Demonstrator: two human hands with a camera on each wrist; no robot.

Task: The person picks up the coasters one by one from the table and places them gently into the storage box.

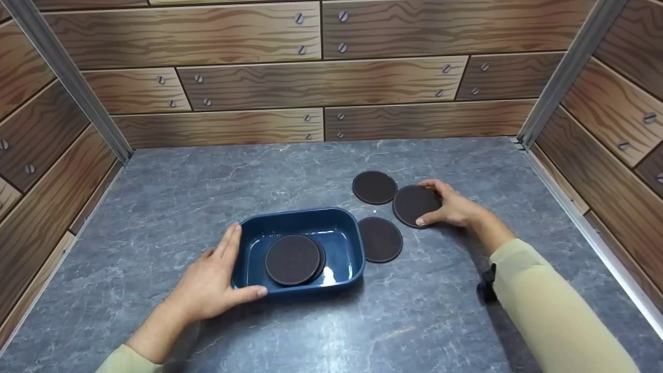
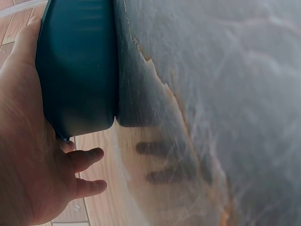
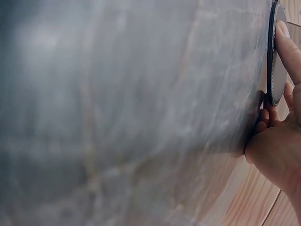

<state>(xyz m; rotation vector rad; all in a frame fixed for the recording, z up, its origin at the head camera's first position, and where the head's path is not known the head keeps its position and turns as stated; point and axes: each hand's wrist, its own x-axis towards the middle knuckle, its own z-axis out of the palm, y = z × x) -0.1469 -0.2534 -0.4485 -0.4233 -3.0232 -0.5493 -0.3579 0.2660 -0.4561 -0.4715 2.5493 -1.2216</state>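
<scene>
My left hand (image 1: 210, 282) grips the left end of a dark blue baking dish (image 1: 290, 217), thumb along the near rim and fingers at the far-left corner. The side of that dish (image 2: 77, 70) fills the upper left of the left wrist view. In the dish lies a small stack of round dark brown coasters (image 1: 292, 259), slightly offset. My right hand (image 1: 456, 207) holds another coaster (image 1: 414, 206) by its edge, thumb at the near side and fingers at the far side. This coaster (image 3: 278, 70) appears nearly edge-on in the right wrist view.
One coaster (image 1: 374, 187) lies flat just behind and left of the held one. Another coaster (image 1: 383, 241) sits right of the dish, its left edge hidden by the dish wall. Wood-patterned walls (image 1: 259, 85) with metal corner posts enclose the grey marbled tabletop (image 1: 228, 176).
</scene>
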